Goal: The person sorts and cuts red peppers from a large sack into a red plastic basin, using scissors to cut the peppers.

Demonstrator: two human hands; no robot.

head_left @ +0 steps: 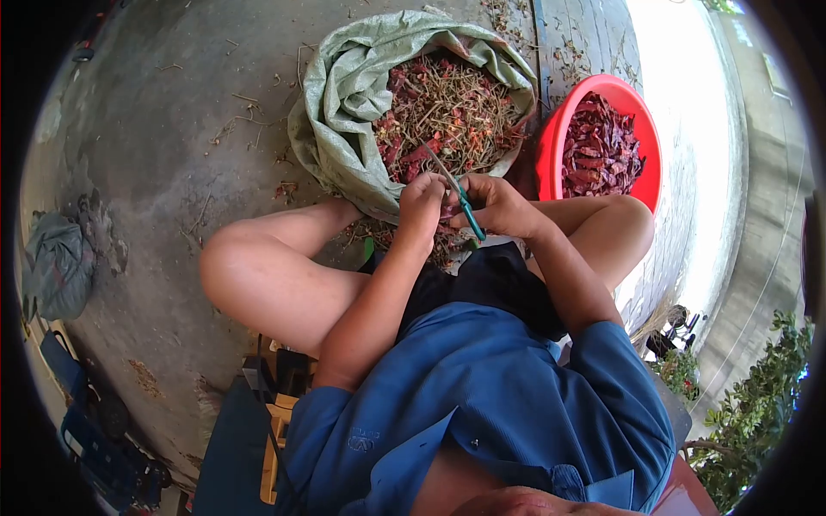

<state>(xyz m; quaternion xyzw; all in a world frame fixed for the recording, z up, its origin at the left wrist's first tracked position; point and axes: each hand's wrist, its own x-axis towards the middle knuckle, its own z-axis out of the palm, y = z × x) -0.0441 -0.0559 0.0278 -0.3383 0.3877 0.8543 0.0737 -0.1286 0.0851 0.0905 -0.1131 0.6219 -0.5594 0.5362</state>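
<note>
My right hand [494,205] is closed on scissors [465,206] with green handles, and their blades point up and left over an open pale green woven sack [335,142]. Close beside it, my left hand [422,205] has its fingers pressed together at the sack's near edge; what they pinch is too small to name. The sack holds dry stems and red chili pieces [456,112]. To the right of the sack, a red basin [549,159] holds dark red dried chilies [598,150].
My bent knees frame the work on both sides. Stems lie scattered on the concrete floor [172,155]. A dark plastic bag [58,267] sits at the far left. Green plants [766,413] stand at the lower right.
</note>
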